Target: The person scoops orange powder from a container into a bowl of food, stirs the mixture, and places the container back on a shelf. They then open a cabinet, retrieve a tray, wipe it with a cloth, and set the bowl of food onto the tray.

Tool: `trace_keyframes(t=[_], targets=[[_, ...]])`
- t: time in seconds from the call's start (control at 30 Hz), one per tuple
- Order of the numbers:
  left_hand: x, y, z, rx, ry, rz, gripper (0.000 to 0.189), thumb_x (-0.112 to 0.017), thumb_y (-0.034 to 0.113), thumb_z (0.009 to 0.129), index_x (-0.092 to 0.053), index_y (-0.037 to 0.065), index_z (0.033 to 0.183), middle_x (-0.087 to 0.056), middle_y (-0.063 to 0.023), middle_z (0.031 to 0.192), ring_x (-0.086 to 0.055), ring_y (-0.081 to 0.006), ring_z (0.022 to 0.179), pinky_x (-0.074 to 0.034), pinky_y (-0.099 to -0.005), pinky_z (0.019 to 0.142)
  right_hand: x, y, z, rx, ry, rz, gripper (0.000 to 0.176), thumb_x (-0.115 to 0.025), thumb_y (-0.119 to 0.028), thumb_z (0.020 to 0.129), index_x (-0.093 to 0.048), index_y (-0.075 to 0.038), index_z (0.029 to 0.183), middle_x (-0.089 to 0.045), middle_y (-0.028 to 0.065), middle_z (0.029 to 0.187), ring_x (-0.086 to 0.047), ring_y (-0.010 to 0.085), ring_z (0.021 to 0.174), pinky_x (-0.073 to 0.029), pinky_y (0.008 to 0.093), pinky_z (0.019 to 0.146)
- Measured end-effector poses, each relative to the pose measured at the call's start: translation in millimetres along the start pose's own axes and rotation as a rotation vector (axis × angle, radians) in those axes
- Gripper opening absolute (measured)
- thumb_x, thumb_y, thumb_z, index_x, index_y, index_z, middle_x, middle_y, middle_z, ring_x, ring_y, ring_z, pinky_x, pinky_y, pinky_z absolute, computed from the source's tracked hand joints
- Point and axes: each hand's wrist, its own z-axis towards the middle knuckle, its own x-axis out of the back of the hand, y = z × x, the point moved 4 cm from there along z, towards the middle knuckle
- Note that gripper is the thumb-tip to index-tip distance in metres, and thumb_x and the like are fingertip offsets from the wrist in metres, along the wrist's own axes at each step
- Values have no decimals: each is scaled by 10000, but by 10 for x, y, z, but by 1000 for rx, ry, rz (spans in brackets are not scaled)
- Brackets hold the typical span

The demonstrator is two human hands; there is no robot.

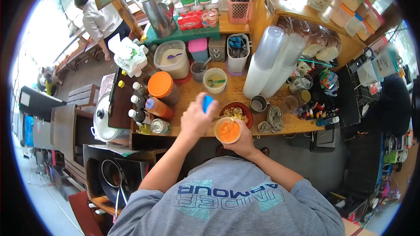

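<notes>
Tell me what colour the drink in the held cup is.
Orange drink, clearest in the head view.

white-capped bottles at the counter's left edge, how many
3, in a row: the far bottle beside the orange-lidded jar, the middle bottle, then the near bottle by the can. More may be hidden.
</notes>
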Motion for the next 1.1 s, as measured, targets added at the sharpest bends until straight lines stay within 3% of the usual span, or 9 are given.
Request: trace_keyframes(t=[0.17,0.3,0.4,0.47,0.5,0.6,0.67,1.0,1.1], targets=[[-1020,-1312,629,164,9,279,785,-540,679,965,-421,143,1526,-601,-253,1347,-648,-503,1118,-543,-591,898,106,24,-190,-88,123,96,858,-932,-92,655,-504,-8,1394,-654,127,1272,-650,226,1188,-504,372,1048],[-1494,-1547,697,-43,-40,429,794,-551,669,961,-439,106,1509,-595,-226,1360,-626,-500,1142,-545,-595,891,289,44,-300,-55,212,46,858,-929,-86,664,-497,-3,1401,-671,128,1274,-653,216,1191,-504,362,1048],[-1323,-1348,606,-115,180,534,751,-628,600,948,-477,89,1478,-608,-207,1336,-628,-452,1155,-563,-541,885,428,-7,-351,-92,285,31,858,-934,-78,657,-503,-1,1395,-667,131,1277,-656,222,1186,-507,361,1044],[-840,-988,461,-188,327,247,692,-731,463,918,-511,82,1452,-616,-207,1353,-642,-398,1161,-567,-491,877,538,28,-338,-65,310,-14,859,-935,-76,651,-505,-5,1392,-663,127,1280,-657,230,1185,-507,362,1044],[-593,-706,295,-302,445,87,535,-782,328,889,-632,52,1322,-717,-193,1145,-710,-344,999,-580,-457,794,562,39,-359,-36,315,-49,860,-937,-74,646,-508,-10,1389,-659,124,1283,-658,237,1185,-507,363,1044],[-395,130,-131,-428,45,-409,279,-774,266,897,-769,34,1051,-749,-152,840,-730,-329,732,-583,-410,699,593,132,-344,-67,269,-13,874,-940,-116,631,-511,-42,1388,-641,132,1298,-644,278,1192,-505,391,1033],[-454,649,-421,-635,48,-200,218,-764,259,883,-777,48,831,-709,-118,678,-697,-321,604,-569,-415,619,577,161,-300,-37,215,-2,879,-935,-125,633,-501,-45,1393,-626,137,1313,-630,295,1202,-498,399,1039],[-862,952,-744,-602,-11,78,198,-738,230,843,-704,53,761,-687,-133,694,-681,-327,628,-538,-431,599,849,264,-505,-18,172,50,855,-927,-120,634,-509,-58,1377,-614,146,1314,-604,335,1229,-480,411,1061],[-862,1064,-823,-785,100,-27,96,-732,114,840,-686,33,816,-623,-116,686,-638,-311,642,-511,-427,589,930,293,-551,-2,147,59,840,-917,-106,630,-515,-60,1366,-618,149,1291,-612,342,1208,-485,417,1051]])
